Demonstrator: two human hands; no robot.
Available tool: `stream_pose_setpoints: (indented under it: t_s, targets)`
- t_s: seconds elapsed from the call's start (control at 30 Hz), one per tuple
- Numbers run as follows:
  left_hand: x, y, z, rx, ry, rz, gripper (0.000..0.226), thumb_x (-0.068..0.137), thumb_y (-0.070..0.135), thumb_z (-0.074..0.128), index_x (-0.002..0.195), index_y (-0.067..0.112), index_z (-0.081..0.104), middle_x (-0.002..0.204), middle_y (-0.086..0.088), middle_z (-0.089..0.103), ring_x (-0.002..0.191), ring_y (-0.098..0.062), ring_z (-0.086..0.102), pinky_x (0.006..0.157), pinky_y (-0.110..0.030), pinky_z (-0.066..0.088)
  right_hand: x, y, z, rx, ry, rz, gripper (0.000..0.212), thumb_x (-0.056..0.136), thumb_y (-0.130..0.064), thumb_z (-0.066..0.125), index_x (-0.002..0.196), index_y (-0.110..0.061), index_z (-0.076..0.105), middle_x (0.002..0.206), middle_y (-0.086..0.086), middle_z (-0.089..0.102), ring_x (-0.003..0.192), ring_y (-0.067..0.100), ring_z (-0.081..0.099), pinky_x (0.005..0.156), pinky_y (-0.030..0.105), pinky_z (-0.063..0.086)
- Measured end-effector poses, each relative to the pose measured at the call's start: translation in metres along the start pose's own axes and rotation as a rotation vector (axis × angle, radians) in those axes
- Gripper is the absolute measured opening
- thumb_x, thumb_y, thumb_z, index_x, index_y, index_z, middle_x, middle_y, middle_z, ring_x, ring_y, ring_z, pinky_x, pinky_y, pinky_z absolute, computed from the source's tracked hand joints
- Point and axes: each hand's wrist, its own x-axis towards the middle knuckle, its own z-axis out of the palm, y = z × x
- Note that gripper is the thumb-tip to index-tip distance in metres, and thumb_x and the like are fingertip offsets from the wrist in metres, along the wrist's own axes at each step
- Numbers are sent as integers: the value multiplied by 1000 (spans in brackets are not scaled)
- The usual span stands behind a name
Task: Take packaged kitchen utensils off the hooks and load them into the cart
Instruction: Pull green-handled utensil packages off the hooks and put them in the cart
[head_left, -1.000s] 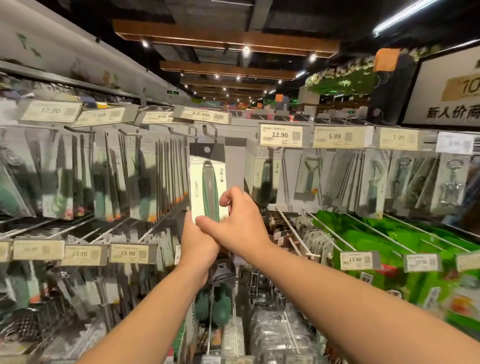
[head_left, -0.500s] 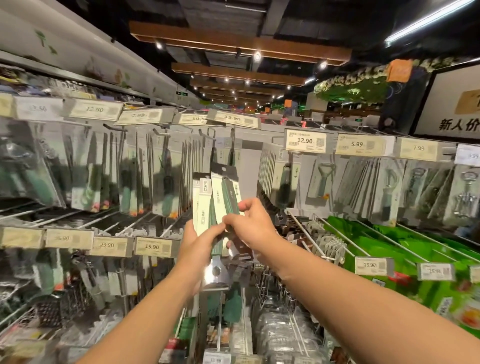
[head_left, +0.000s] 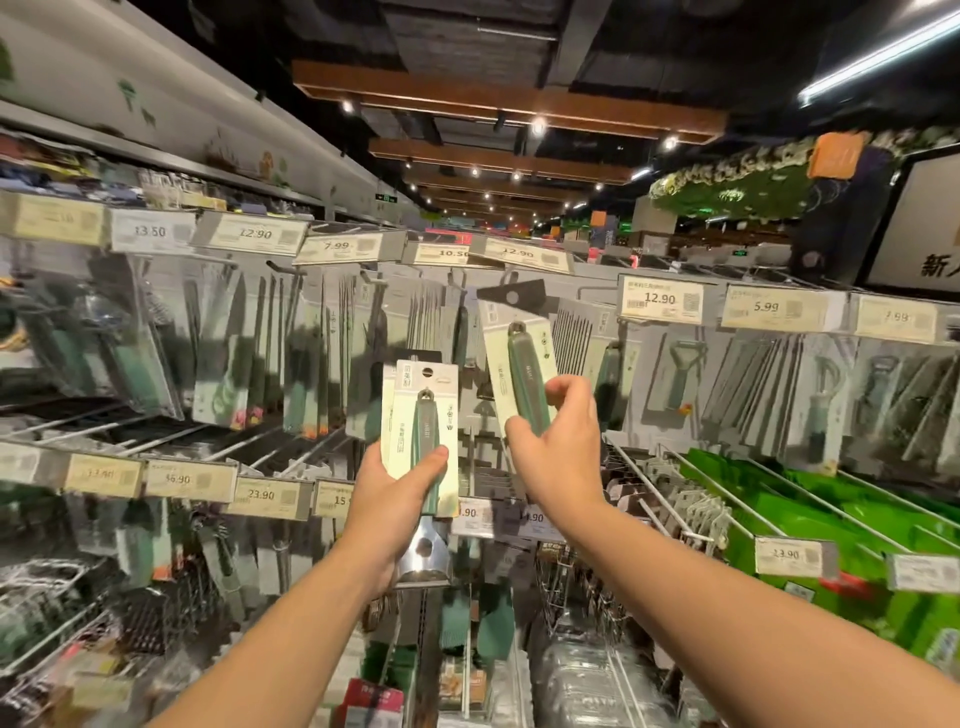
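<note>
Each hand holds one carded utensil with a green handle. My left hand (head_left: 402, 486) grips the lower part of a packaged utensil (head_left: 420, 415); its steel blade end hangs below my palm. My right hand (head_left: 563, 441) pinches a second packaged utensil (head_left: 519, 364), tilted left, its black header card up near the hook row. Both packs are free of the hooks (head_left: 457, 283). The cart is out of view.
Rows of hanging utensil packs (head_left: 244, 343) fill the pegboard wall to the left and right, under price tags (head_left: 660, 301). Long bare metal pegs (head_left: 654, 483) jut out at lower right beside green packages (head_left: 810, 509). More goods hang below.
The two packs, held together in front of the hooks before, are now apart: my left hand keeps one lower, my right hand has drawn the other up and to the right.
</note>
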Motion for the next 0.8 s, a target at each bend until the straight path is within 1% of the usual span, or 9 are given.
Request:
stream_pose_setpoints:
  t_s: [0.07, 0.17, 0.3, 0.37, 0.53, 0.6, 0.67, 0.73, 0.8]
  targets:
    - [0, 0, -2, -7, 0, -3, 35, 96, 30, 75, 125, 30, 54, 113, 11, 70, 103, -9, 66, 77, -28, 48, 8, -6, 0, 9, 24, -11, 44, 87, -13, 66, 118, -25, 35, 117, -4, 46, 90, 14, 56, 69, 21, 46]
    - [2, -1, -5, -10, -1, 1, 37, 96, 31, 75, 127, 28, 53, 114, 10, 69, 104, -9, 65, 83, -31, 48, 19, -12, 1, 9, 56, -6, 44, 87, -13, 66, 118, -25, 36, 119, -2, 45, 93, 14, 55, 69, 21, 47]
    - [4, 1, -3, -12, 0, -2, 39, 96, 32, 75, 128, 28, 54, 116, 10, 70, 107, -11, 66, 95, -37, 49, 24, -7, 9, -27, 60, -13, 44, 87, -16, 68, 119, -24, 40, 119, -3, 45, 104, 17, 54, 87, 33, 53]
    - [7, 2, -2, -5, 1, -8, 41, 95, 33, 76, 131, 28, 55, 119, 9, 72, 111, -14, 67, 100, -40, 51, 25, -4, 14, -17, 61, -15, 44, 87, -15, 68, 119, -25, 39, 120, -3, 45, 104, 18, 56, 85, 31, 51]
    - [16, 6, 9, -2, 4, -17, 49, 94, 35, 77, 137, 27, 56, 122, 9, 72, 114, -15, 68, 107, -46, 52, 34, 7, 27, 19, 79, 45, 42, 90, -14, 66, 119, -28, 39, 125, -4, 42, 102, 13, 53, 71, 11, 36]
    - [20, 7, 14, -2, 6, -24, 49, 94, 36, 77, 138, 28, 55, 124, 9, 71, 116, -15, 67, 109, -47, 50, 37, 13, 30, -24, 56, 49, 41, 93, -15, 65, 126, -23, 42, 129, -3, 42, 104, 11, 49, 77, 11, 34]
    - [26, 8, 19, -3, 0, -49, 51, 94, 38, 76, 139, 28, 54, 126, 9, 70, 118, -14, 65, 109, -46, 49, 46, 17, 33, -36, 41, 80, 40, 95, -17, 64, 130, -15, 45, 128, -3, 43, 105, 9, 44, 89, 21, 37]
    - [31, 10, 23, -26, -17, -95, 44, 96, 37, 74, 134, 29, 53, 121, 13, 68, 110, -7, 63, 99, -40, 47, 62, 22, 39, -19, 26, 122, 27, 95, -15, 64, 118, -13, 52, 121, -1, 48, 98, 13, 50, 93, 30, 46]
    - [36, 10, 28, -64, -38, -152, 33, 99, 31, 69, 125, 28, 49, 111, 15, 62, 101, -4, 57, 91, -36, 41, 81, 28, 46, 43, 9, 194, 21, 93, -11, 64, 111, -18, 56, 116, 5, 57, 91, 20, 62, 82, 37, 58]
